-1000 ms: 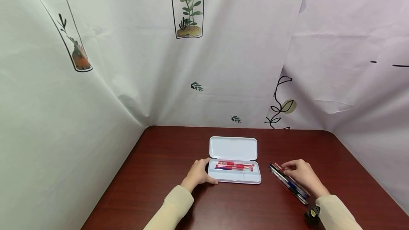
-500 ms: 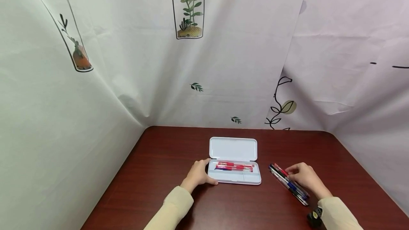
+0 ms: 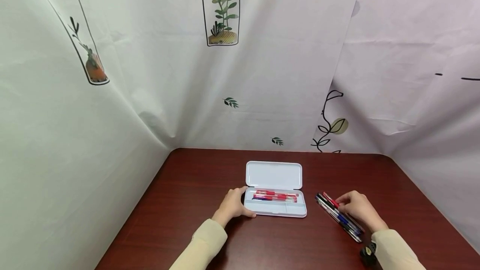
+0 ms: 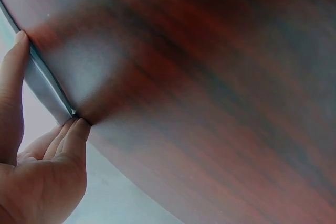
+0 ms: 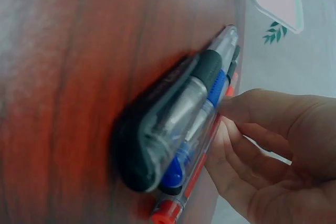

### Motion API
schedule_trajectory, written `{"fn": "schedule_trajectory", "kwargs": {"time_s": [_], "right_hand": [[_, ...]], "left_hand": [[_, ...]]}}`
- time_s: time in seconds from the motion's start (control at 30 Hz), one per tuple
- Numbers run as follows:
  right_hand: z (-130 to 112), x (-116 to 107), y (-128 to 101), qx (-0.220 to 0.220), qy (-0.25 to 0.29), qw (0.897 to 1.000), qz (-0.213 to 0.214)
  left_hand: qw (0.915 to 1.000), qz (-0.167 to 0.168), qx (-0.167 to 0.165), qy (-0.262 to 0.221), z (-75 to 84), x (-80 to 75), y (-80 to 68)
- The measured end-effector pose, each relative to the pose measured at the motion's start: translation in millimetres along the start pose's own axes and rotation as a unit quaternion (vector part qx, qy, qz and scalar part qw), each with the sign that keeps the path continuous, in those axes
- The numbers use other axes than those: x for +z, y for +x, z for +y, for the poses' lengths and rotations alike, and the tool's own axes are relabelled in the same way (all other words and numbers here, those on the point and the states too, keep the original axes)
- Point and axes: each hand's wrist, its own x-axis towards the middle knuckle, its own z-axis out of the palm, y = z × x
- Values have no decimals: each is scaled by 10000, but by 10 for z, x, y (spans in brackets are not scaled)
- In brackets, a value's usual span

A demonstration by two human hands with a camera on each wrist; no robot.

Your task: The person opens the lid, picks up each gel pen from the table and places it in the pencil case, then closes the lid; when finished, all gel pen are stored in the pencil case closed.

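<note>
A white pencil case (image 3: 265, 207) lies with its lid raised on the table, several red pens (image 3: 275, 197) in its rear compartment. My left hand (image 3: 231, 204) grips the case's left end, thumb at the front corner and fingers at the back; in the left wrist view the fingertips touch its edge. To the right, a bundle of pens (image 3: 339, 218) with black, blue and red parts lies slanted. At its far right side my right hand (image 3: 358, 206) pinches a red pen (image 3: 330, 199) between thumb and fingers. In the right wrist view, black and blue pens (image 5: 181, 114) lie beside it.
The dark red-brown table (image 3: 277, 245) ends at a white patterned cloth (image 3: 277, 95) behind and at the sides. The open lid (image 3: 273, 175) stands up at the back of the case. A small dark object (image 3: 368, 253) sits by the right wrist.
My right hand has shifted slightly right and toward me along the red pen, showing more of its far end. The left hand and the pencil case stay put.
</note>
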Motion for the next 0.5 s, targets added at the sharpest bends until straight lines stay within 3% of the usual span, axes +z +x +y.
{"fn": "schedule_trajectory", "kwargs": {"time_s": [0.3, 0.5], "right_hand": [[-22, 36, 5, -349, -159, 9991, 174], [-4, 57, 10, -110, -85, 9998, 155]], "left_hand": [[10000, -37, -65, 20, 5, -24, 1], [10000, -51, -51, 61, 4, -7, 8]]}}
